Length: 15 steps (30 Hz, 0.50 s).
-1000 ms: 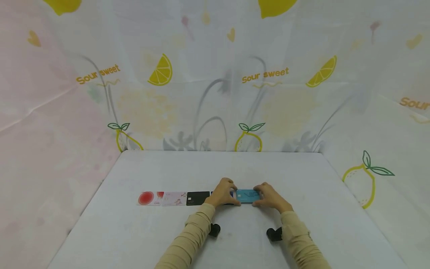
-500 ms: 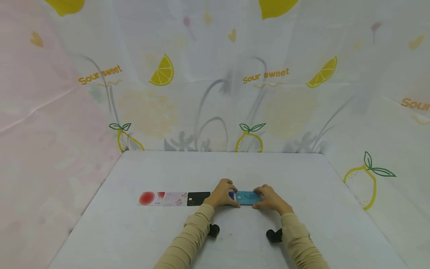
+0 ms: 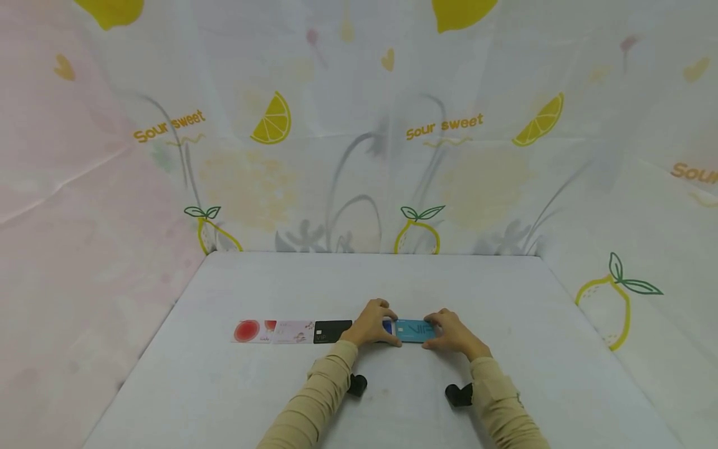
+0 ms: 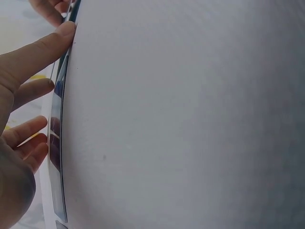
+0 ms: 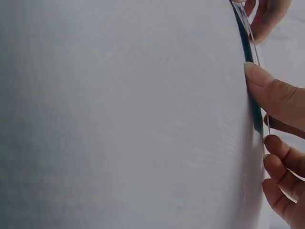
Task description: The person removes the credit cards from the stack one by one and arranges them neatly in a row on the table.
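A blue VIP card lies at the right end of a row of cards on the white table. My left hand holds its left end, thumb at the near edge and fingers at the far one. At the right end, my right hand pinches the same card in a like way; its thumb presses the teal edge in the right wrist view. Beneath my left hand is a mostly hidden card with a dark blue patch. Further left come a black VIP card, a pale pink card and a card with red circles.
Two small black pieces show beside the beige sleeves. Behind the white table hangs a cloth printed with lemons and words, with more cloth along both sides.
The blue card has come slightly down in the head view, level with the row, both hands still holding it. Over the last half second hardly anything moved.
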{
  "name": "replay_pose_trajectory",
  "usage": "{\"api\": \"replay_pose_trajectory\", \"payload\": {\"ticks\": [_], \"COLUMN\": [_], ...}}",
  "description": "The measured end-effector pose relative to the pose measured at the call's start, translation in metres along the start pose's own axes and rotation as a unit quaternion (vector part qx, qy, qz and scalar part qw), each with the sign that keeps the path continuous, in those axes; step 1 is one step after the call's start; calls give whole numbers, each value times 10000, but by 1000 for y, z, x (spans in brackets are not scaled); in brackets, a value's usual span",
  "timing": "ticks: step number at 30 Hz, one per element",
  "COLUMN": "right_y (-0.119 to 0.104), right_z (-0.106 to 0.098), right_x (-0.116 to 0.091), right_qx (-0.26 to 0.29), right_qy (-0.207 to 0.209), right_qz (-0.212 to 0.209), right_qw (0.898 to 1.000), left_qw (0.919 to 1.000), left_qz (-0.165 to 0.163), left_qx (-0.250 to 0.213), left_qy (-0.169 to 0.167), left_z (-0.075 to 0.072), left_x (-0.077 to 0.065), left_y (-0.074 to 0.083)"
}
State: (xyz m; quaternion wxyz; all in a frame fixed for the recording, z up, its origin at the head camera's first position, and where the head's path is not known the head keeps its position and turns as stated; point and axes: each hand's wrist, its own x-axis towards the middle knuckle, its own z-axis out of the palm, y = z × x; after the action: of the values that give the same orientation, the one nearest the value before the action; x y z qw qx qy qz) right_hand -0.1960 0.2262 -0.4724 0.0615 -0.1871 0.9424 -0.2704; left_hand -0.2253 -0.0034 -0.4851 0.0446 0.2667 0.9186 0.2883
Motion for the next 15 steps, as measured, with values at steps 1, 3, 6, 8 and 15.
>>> {"api": "replay_pose_trajectory", "payload": {"ticks": [1, 3, 6, 8, 15], "right_y": [-1, -2, -5, -6, -3], "right_z": [0, -1, -2, -2, -1], "right_x": [0, -1, -2, -2, -4], "right_qx": [17, 27, 42, 3, -21], "right_qy": [0, 10, 6, -10, 9], "right_qz": [0, -10, 23, 46, 92], "right_qw": [10000, 10000, 10000, 10000, 10000], "left_qw": [10000, 10000, 9997, 9995, 9997], "left_qz": [-27, -50, -121, -134, -93], "left_qx": [-42, -67, -185, -254, -174], "left_qy": [-13, -18, -68, -88, -149], "left_z": [0, 0, -1, -2, -4], "left_x": [0, 0, -1, -2, -4], "left_y": [0, 0, 1, 2, 3]}}
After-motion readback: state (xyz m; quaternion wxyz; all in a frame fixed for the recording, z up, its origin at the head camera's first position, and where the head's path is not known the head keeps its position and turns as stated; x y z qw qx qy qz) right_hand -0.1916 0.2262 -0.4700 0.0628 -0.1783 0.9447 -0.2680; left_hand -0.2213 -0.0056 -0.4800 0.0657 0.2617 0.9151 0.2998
